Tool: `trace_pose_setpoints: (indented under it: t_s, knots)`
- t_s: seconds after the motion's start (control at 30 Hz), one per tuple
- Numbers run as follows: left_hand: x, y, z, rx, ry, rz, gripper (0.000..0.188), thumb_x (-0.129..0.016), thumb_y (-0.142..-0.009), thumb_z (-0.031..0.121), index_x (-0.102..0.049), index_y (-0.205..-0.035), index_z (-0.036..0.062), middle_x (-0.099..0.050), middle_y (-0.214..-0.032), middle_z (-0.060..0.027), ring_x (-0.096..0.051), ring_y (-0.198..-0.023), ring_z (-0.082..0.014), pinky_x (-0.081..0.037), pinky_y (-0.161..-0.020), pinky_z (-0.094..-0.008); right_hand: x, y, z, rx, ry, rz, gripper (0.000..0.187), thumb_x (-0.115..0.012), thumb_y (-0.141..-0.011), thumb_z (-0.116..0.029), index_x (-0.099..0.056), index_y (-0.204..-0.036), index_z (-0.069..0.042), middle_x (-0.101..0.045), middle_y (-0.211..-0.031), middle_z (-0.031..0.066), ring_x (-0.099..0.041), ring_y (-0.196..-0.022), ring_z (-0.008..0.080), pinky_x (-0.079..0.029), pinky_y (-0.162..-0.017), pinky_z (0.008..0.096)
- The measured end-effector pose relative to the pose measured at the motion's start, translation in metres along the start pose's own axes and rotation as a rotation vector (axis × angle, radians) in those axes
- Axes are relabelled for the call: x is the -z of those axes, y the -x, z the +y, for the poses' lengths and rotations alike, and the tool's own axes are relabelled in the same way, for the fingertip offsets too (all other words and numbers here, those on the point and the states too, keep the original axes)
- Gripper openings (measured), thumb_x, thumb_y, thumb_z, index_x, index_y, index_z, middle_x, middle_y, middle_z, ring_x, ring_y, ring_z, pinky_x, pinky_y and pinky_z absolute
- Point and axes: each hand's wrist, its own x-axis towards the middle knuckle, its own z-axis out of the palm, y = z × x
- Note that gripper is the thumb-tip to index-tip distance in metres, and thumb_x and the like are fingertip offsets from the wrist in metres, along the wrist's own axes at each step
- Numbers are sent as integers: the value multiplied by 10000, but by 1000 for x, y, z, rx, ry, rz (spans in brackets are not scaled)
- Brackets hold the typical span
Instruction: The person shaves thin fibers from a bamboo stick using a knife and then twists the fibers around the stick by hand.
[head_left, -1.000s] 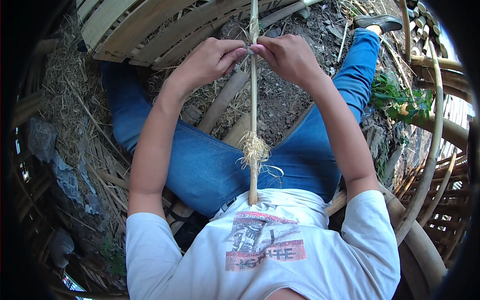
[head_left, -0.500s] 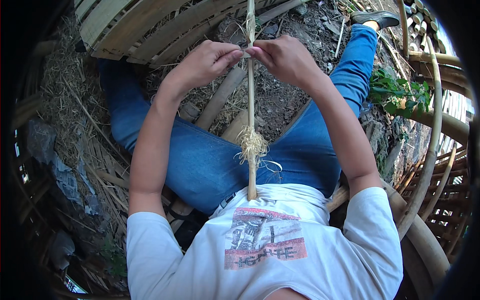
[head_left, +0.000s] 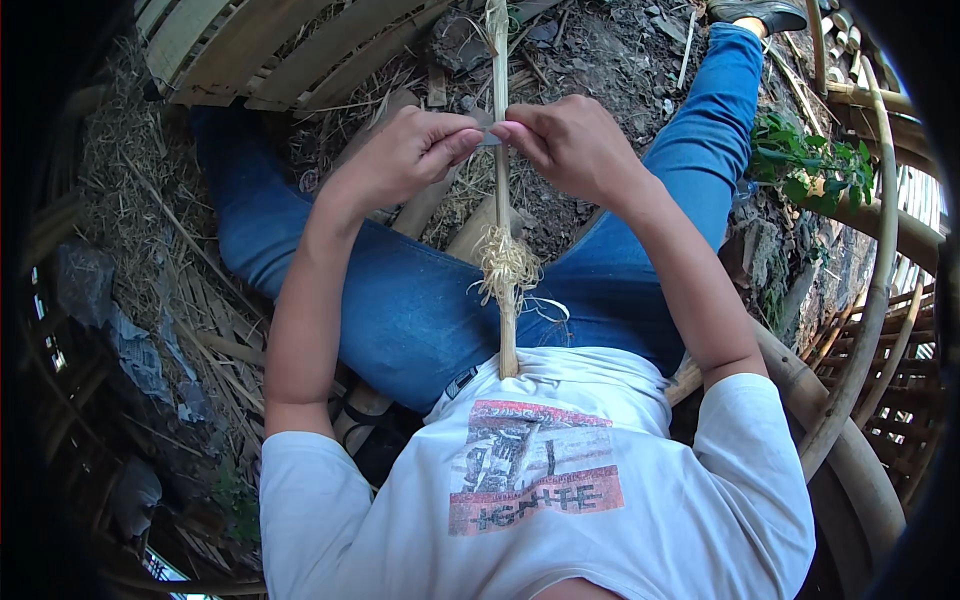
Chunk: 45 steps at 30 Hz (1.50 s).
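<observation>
A pale bamboo stick [head_left: 502, 190] runs from my belly straight away from me, its near end against my white shirt. My left hand [head_left: 427, 147] and my right hand [head_left: 566, 145] face each other across it, both closed in a pinch. Between them they grip a small flat translucent blade [head_left: 489, 136], which lies crosswise on the stick; its exact kind is unclear. A fluffy bunch of thin curled shavings [head_left: 508, 265] clings round the stick nearer my waist, with a loose strand trailing to the right.
My jeans-clad legs [head_left: 400, 310] spread to both sides. A wooden slatted panel [head_left: 260, 50] stands at the far left. Bamboo poles [head_left: 850, 480] and a leafy plant [head_left: 820, 165] are at the right. Dry straw [head_left: 150, 200] and crumpled plastic [head_left: 135, 350] lie at the left.
Both hands have slid toward me along the stick with the small blade, closer to the bunch of shavings. The whole view has shifted slightly.
</observation>
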Motion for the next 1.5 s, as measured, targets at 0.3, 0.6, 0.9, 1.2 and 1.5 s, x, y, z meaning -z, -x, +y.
trace_pose_setpoints:
  t_s: [0.3,0.6,0.9,1.2,1.5]
  knots:
    - [-21,27,3,-20,50,-30,248,-575,-949,194,-596,-805,-6,-509,-572,-126,-483,-494,-239,-394,-515,-354,-13,30,-17,6,-72,-5,360,-522,-971,-404,-658,-817,-109,-591,-576,112,-615,-579,344,-482,-549,467]
    - [-18,23,6,25,6,143,207,-593,-948,200,-629,-880,8,-533,-630,-197,-502,-538,-347,-401,-527,-391,2,13,-17,66,56,76,328,-556,-948,-405,-659,-810,-126,-600,-581,105,-625,-585,339,-480,-528,459]
    - [24,-56,-40,-29,113,201,280,-498,-1028,224,-634,-929,0,-514,-624,9,-453,-554,-71,-395,-529,-259,19,-71,48,207,234,235,293,-564,-951,-381,-725,-912,-139,-612,-613,113,-626,-595,326,-476,-536,444]
    - [24,-54,-42,4,84,127,284,-493,-1036,247,-661,-1052,18,-519,-647,25,-460,-549,-44,-392,-509,-226,33,-62,29,90,149,85,333,-545,-968,-359,-737,-906,-94,-678,-731,160,-663,-665,361,-515,-635,467]
    - [22,-48,-29,38,144,114,295,-503,-1034,269,-651,-970,22,-481,-615,60,-419,-521,-11,-347,-460,-216,33,-55,25,67,33,55,328,-534,-978,-335,-732,-938,-78,-669,-734,190,-663,-679,372,-518,-647,473]
